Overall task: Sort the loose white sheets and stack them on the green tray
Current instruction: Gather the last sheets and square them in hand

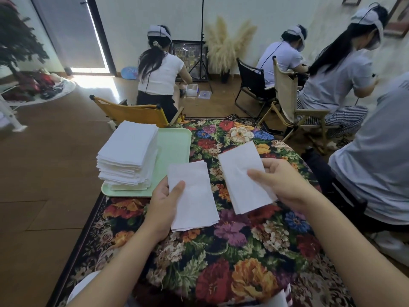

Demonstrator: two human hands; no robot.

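Two small bundles of white sheets, one pinched in my left hand, one in my right hand, look mid-sort; next I'd lay them squarely on the stack on the green tray.

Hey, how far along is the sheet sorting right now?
Mostly done, it seems: a tall stack of white sheets already sits on the green tray. In hand: the left hand holds a small bundle and the right hand holds another. Those two bundles are not yet on the tray.
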